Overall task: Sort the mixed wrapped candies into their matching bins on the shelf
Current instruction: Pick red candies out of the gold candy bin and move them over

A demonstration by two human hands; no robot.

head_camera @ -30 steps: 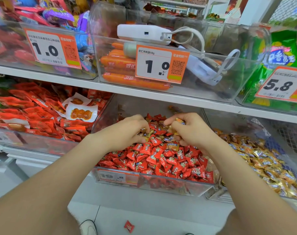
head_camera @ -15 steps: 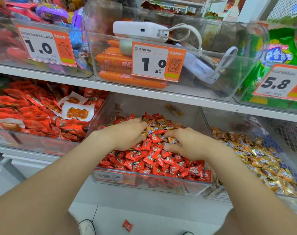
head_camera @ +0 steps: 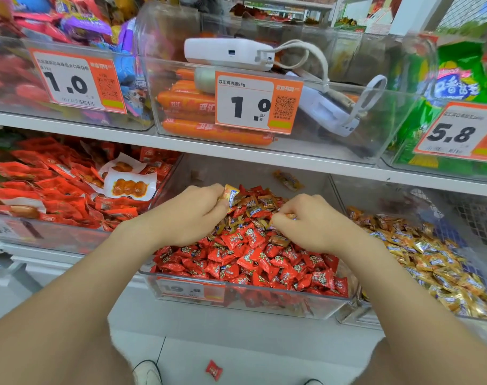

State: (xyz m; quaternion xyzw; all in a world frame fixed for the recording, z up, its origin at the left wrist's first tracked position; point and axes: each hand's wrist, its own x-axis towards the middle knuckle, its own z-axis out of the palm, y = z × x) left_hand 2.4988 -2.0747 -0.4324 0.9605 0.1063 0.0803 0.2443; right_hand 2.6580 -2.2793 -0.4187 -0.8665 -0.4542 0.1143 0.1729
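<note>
So the gold candy [head_camera: 230, 196] is pinched in the curled fingertips of the left hand [head_camera: 192, 215], over the back of the middle bin [head_camera: 264, 308]. That bin is mostly red candies [head_camera: 264, 262], with gold ones mixed in toward 12 o'clock. The right hand [head_camera: 312, 223], at 3 o'clock from the left, is curled too, nipping an orange wrapper [head_camera: 287, 216]. The gold candies pile [head_camera: 437, 262] sits at 3 o'clock, and a stray red candy [head_camera: 214, 370] is on the floor at 6.
</note>
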